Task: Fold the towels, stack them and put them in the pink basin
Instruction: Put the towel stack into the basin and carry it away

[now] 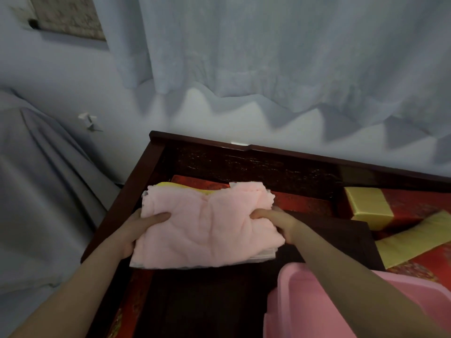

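A folded stack of towels with a pink towel [205,228] on top is held between both hands over a dark low table [207,301]. A white layer shows at the stack's lower edge, and a yellow towel [170,185] peeks out behind its far left corner. My left hand [139,230] grips the stack's left edge with the thumb on top. On the right edge my right hand [275,222] grips it the same way. The pink basin [305,306] stands at the lower right, partly under my right forearm.
The table sits on a dark wooden couch [256,162] with red and gold cushions [390,211] at the right. A pale curtain [268,57] hangs behind. At the left stands furniture under a grey sheet [36,179].
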Motion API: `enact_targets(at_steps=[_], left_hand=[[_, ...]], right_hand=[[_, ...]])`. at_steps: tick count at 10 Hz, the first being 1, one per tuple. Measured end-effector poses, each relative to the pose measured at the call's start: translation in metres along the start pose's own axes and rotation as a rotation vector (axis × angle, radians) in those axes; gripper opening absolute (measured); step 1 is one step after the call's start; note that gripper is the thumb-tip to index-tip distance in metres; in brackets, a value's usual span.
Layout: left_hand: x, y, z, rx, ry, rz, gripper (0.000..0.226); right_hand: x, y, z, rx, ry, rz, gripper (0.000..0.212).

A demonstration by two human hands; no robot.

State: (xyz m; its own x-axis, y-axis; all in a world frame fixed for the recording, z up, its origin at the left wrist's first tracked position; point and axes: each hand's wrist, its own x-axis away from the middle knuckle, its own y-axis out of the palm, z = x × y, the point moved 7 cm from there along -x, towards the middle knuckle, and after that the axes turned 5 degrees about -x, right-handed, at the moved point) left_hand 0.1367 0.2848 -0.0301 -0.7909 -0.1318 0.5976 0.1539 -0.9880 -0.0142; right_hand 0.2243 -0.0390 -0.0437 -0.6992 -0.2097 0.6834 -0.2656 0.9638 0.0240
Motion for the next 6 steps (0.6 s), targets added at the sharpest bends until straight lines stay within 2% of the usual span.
enact_targets(at_steps=[1, 2, 3, 4, 5, 6], left_hand=[[0.027, 0.004, 0.036, -0.032, 0.055, 0.010, 0.081], [0.066, 0.025, 0.068, -0.061, 0.075, -0.011, 0.086], [0.100, 0.058, 0.083, -0.094, 0.051, -0.079, 0.101], [0.133, 0.100, 0.086, -0.124, 0.056, -0.124, 0.107], [0.166, 0.159, 0.079, -0.166, 0.077, -0.191, 0.101], [0.187, 0.222, 0.067, -0.163, 0.078, -0.212, 0.064]], right_hand=[[0.031, -0.010, -0.029, -0.006, -0.113, -0.013, 0.065], [0.084, -0.037, -0.050, -0.006, -0.160, 0.009, 0.052], [0.138, -0.069, -0.059, 0.037, -0.190, 0.023, 0.028], [0.207, -0.110, -0.053, 0.041, -0.225, 0.061, 0.018], [0.256, -0.156, -0.024, 0.013, -0.198, 0.129, 0.019], [0.295, -0.199, 0.007, 0.021, -0.176, 0.248, 0.012]])
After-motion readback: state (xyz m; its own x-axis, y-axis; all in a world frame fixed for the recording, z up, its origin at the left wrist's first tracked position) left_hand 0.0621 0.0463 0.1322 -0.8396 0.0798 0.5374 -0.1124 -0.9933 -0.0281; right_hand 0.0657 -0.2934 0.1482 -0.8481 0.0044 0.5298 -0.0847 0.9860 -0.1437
